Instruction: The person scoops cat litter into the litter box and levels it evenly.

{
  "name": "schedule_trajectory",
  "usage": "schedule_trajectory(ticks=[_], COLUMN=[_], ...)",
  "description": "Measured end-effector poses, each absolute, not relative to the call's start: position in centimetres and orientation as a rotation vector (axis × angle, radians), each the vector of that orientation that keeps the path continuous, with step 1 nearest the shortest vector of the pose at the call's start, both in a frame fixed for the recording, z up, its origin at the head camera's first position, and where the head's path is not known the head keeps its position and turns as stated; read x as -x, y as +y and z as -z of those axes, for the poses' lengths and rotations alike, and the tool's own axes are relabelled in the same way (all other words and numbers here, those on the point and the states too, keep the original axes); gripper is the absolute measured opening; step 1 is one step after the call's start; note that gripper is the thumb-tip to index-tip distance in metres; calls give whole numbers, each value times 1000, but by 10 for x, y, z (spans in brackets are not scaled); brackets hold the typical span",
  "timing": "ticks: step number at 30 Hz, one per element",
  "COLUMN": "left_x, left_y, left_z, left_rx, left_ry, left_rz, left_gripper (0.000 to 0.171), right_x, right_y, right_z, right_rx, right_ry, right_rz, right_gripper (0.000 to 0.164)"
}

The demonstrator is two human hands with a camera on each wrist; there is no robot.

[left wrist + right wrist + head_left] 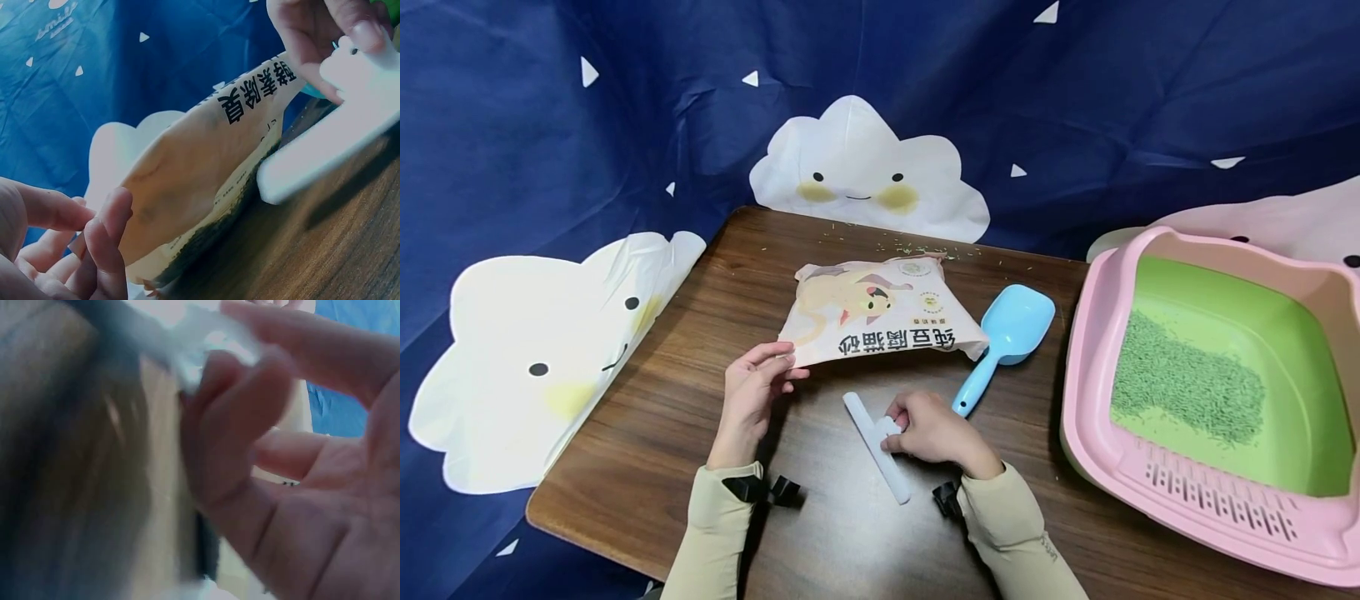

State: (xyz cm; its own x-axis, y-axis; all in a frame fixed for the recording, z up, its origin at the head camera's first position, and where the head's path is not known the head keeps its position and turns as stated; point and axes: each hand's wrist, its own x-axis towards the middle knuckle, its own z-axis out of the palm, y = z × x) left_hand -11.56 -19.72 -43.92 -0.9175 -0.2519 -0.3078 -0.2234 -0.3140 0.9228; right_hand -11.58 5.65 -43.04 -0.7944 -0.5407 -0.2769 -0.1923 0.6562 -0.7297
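The pale pink cat litter bag (880, 304), printed with a cat and dark lettering, lies on the wooden table. My left hand (752, 385) pinches its near left corner between thumb and fingers; in the left wrist view the edge of the bag (181, 181) is lifted there. In front of the bag, my right hand (931, 427) grips the cloud-shaped knob of a white bag clip (880, 454), a long straight bar. That clip (337, 140) is held above the wood, beside the bag. The right wrist view is blurred, with curled fingers (240, 419) at the clip's pale knob.
A light blue scoop (1018, 321) lies right of the bag, its handle toward me. Further right stands a pink litter box (1097, 350) with green pellets (1187, 383) inside. Loose pellets (917, 248) are scattered behind the bag. A blue cloud-patterned cloth (647, 108) hangs behind the table.
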Motion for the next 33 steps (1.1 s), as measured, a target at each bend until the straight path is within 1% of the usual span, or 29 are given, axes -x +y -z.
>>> schedule_trajectory(ticks=[9,13,16,33], left_x=[117,118,118,118], left_y=[-197,-197,-198,-196], left_z=[438,439,438,440], left_rx=[-594,-585,-587,-567], left_ry=[-1894,-1907,-1909,-1937], left_rz=[2472,2479,2479,2447], left_gripper=[30,31,31,32], right_x=[119,121,122,111], right_y=[54,52,50,34], right_z=[438,440,438,431], right_rx=[304,251,241,235], right_ry=[1893,1744,1692,1623], right_rz=[1489,1599,1641,1740], right_gripper=[17,19,20,13])
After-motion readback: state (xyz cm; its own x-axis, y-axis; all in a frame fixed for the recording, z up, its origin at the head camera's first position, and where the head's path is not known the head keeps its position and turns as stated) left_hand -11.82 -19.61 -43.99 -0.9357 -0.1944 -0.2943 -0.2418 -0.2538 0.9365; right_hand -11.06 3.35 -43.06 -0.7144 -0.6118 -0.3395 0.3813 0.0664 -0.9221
